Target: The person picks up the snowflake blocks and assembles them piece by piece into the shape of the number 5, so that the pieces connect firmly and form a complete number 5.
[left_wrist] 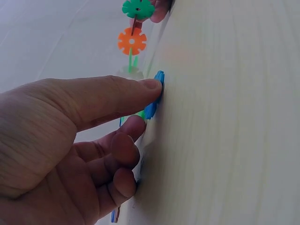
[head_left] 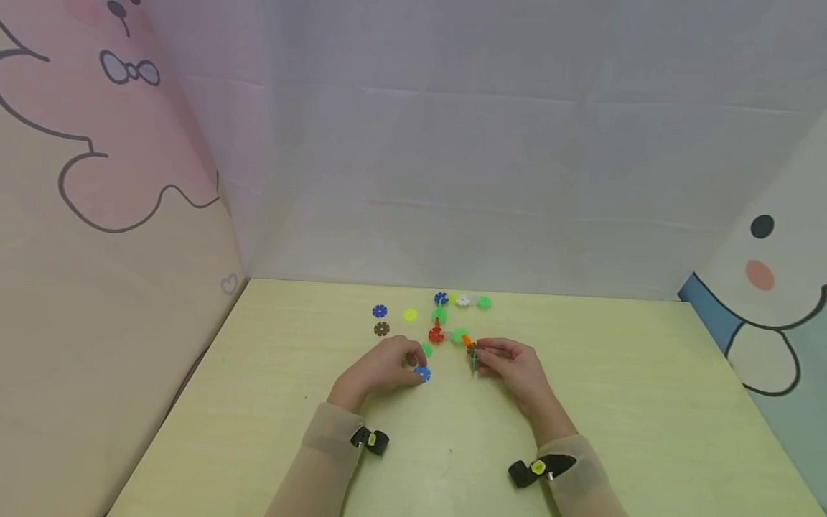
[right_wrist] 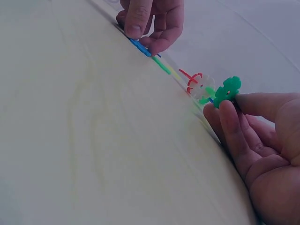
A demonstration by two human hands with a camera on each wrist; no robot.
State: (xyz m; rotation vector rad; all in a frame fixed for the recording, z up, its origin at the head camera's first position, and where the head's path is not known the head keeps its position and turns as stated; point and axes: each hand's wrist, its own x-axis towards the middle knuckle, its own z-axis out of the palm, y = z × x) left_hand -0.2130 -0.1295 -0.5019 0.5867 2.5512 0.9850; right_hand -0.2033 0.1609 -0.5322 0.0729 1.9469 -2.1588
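Note:
My left hand [head_left: 382, 365] has its thumb and index finger on a blue notched disc [head_left: 423, 374], which looks flat or slightly tipped at the tabletop. In the left wrist view the thumb lies against that disc's edge, the other fingers curled below. Between thumb and fingers, my right hand [head_left: 515, 368] pinches the near end of a chain of interlocked discs. A green disc [right_wrist: 228, 92] stands upright there, joined to a brown disc [head_left: 472, 350]. Beyond them come an orange disc [left_wrist: 131, 41], a light green disc [head_left: 459, 335] and a red disc [head_left: 436, 335].
Loose on the table lie a dark blue disc [head_left: 380, 311], a brown disc [head_left: 382, 329], a yellow disc [head_left: 410, 314] and a light green disc [head_left: 427, 350] beside my left fingers. The chain runs back to a white disc [head_left: 463, 301], close to the rear curtain [head_left: 413, 179].

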